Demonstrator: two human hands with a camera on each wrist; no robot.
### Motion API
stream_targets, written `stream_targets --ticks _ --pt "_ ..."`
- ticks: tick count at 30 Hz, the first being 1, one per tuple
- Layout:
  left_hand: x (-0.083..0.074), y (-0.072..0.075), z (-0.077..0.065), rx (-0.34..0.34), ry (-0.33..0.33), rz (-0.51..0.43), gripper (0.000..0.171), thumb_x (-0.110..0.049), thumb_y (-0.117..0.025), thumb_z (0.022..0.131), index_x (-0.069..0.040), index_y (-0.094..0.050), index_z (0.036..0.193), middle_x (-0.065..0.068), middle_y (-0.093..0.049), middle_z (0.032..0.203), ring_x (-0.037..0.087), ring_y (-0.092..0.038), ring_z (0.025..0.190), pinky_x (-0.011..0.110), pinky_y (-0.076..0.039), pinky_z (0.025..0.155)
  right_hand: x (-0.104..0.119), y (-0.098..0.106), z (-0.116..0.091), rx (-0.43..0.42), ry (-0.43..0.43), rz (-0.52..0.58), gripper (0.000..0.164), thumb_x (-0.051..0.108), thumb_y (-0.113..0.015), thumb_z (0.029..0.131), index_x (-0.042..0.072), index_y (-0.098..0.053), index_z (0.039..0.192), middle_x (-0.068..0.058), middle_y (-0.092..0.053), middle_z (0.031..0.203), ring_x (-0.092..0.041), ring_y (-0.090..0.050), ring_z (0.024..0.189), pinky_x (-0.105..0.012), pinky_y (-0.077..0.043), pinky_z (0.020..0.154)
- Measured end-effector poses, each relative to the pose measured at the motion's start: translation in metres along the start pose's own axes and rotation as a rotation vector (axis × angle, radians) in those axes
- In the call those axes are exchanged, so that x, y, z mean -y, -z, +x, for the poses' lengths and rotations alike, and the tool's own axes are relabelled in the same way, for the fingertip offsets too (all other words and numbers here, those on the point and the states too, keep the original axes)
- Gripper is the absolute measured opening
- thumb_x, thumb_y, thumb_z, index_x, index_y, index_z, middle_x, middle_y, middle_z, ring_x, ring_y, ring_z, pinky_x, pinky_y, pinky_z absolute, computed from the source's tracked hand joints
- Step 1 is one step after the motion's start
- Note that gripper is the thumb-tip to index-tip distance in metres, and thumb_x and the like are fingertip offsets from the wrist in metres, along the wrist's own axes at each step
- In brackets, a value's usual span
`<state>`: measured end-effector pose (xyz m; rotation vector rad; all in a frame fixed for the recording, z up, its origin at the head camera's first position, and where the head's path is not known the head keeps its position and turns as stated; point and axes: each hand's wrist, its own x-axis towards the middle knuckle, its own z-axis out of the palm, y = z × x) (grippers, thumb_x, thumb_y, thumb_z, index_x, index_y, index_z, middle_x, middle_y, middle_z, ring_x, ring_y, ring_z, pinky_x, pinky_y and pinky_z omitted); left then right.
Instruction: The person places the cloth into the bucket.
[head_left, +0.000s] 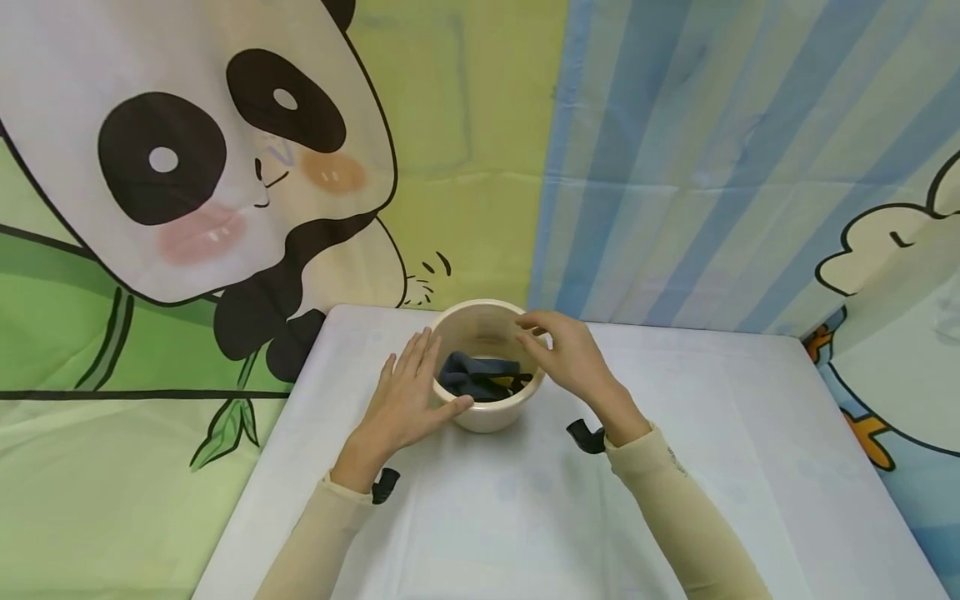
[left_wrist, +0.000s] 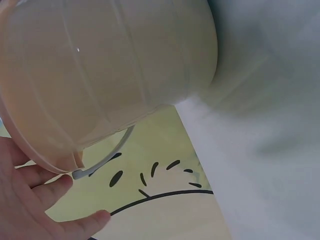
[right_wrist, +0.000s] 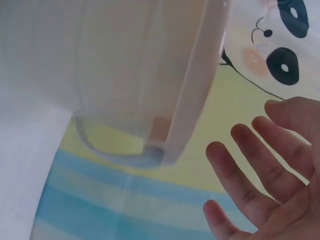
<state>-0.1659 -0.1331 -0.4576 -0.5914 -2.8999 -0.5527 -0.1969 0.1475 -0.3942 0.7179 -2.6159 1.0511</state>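
A cream plastic bucket (head_left: 486, 419) stands upright on the white-covered table. Inside it lies a dark blue-grey cloth item (head_left: 467, 375), with a bit of yellow and black showing at its right; its exact kind cannot be told. My left hand (head_left: 401, 404) rests against the bucket's left rim with fingers extended, and the left wrist view shows those fingers at the rim beside the handle (left_wrist: 116, 151). Over the right rim hovers my right hand (head_left: 573, 357), its fingers loosely bent and holding nothing. In the right wrist view the fingers (right_wrist: 245, 185) are apart from the bucket wall.
The white tabletop (head_left: 712, 433) extends to both sides and in front of the bucket. Behind it hangs a printed cloth with a panda (head_left: 247, 167) and blue stripes (head_left: 675, 150). A black strap end (head_left: 587, 437) sticks out at the right wrist.
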Motion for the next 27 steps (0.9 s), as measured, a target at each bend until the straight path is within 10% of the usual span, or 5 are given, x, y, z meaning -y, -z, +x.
stream_targets --ticks 15,27 --pt "0.019 0.01 -0.019 -0.139 -0.008 -0.01 0.109 -0.081 -0.052 0.083 -0.006 -0.026 0.158 0.013 -0.025 0.162 0.028 -0.018 0.15 0.059 -0.02 0.114 -0.023 0.031 -0.05 -0.124 -0.071 -0.054 0.023 0.017 -0.068 0.097 0.01 -0.071 0.119 -0.005 -0.07 0.115 -0.025 -0.067 0.099 -0.048 -0.052 0.078" --pt "0.04 -0.002 -0.048 -0.101 0.078 -0.018 0.107 -0.077 -0.056 0.085 -0.001 -0.029 0.156 0.018 -0.028 0.16 0.034 -0.022 0.148 0.063 -0.021 0.112 -0.058 0.037 -0.1 -0.227 -0.133 -0.094 0.02 0.011 -0.071 0.094 0.009 -0.072 0.114 -0.003 -0.072 0.109 -0.022 -0.068 0.094 -0.041 -0.049 0.073"
